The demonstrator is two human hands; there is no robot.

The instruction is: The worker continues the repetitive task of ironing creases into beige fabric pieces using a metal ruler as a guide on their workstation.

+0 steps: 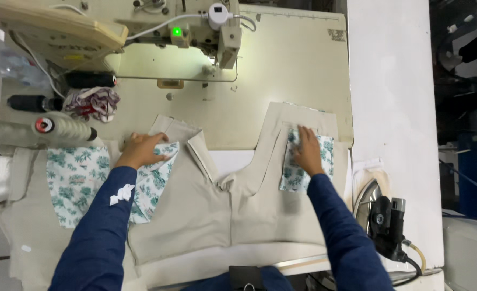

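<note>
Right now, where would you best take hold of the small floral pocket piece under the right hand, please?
Pinch the floral pocket piece at its bare right edge, coming from the right. It lies flat on the beige garment, and the right hand presses its left and middle, so only that edge is free.

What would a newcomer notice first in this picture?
Two blue-sleeved arms reach over a beige garment spread on the sewing table. The left hand and right hand each press a floral-print fabric piece. A green light glows on the sewing machine above.
</note>
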